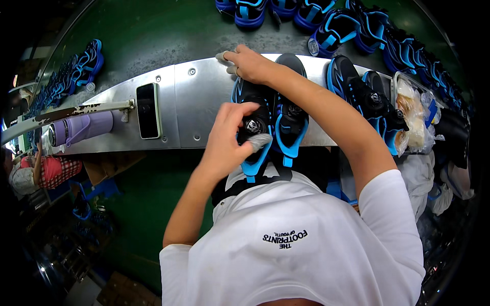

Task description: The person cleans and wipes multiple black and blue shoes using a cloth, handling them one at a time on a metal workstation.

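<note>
A pair of black and blue athletic shoes lies in front of me on the metal worktop, heels toward me. My left hand (pixel 229 133) curves its thumb and forefinger around the round dial (pixel 252 126) on the left shoe (pixel 250 94). A grey finger cover sits on that thumb. My right hand (pixel 249 65) reaches across the pair and grips the left shoe's toe, which it mostly hides. Pale covers show on its fingertips. Beside it, untouched by my fingers, is the other shoe (pixel 292 109), partly under my right forearm. Another pair (pixel 360 89) lies farther right.
On the metal worktop (pixel 191 109) are a black-screened phone (pixel 148 111) and a lilac tumbler (pixel 84 127), beneath a worn metal bar (pixel 71 113). Plastic-bagged items (pixel 416 112) sit at right. Rows of similar shoes (pixel 334 30) stand on the green surface beyond. Another person (pixel 48 171) is at far left.
</note>
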The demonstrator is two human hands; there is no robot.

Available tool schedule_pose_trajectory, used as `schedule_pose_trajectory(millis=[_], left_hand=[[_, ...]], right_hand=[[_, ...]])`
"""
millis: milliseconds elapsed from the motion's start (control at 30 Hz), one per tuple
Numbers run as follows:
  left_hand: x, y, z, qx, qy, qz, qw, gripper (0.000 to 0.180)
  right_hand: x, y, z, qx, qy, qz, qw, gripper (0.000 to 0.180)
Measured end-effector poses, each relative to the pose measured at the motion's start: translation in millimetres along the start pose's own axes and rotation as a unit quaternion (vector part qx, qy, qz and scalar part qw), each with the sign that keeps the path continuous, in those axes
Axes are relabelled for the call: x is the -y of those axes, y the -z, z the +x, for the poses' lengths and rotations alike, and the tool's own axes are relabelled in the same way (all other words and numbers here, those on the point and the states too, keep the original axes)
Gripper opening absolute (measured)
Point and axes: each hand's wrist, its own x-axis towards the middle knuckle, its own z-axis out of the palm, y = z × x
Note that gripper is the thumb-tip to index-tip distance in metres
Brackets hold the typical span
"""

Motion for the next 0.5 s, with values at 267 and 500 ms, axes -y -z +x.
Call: schedule_pose_trajectory(millis=[267, 500], left_hand=[[11.1, 9.6, 2.9, 0.047, -0.007, -0.093, 0.995, 0.046], [9.2, -7.1, 8.4, -0.134, 0.043, -0.01, 0.99, 0.045]], right_hand=[[-3.4, -3.8, 2.7, -0.058, 0.022, -0.062, 0.996, 0.037], [11.8, -3.8, 28.0, -0.081, 0.035, -0.032, 0.996, 0.036]])
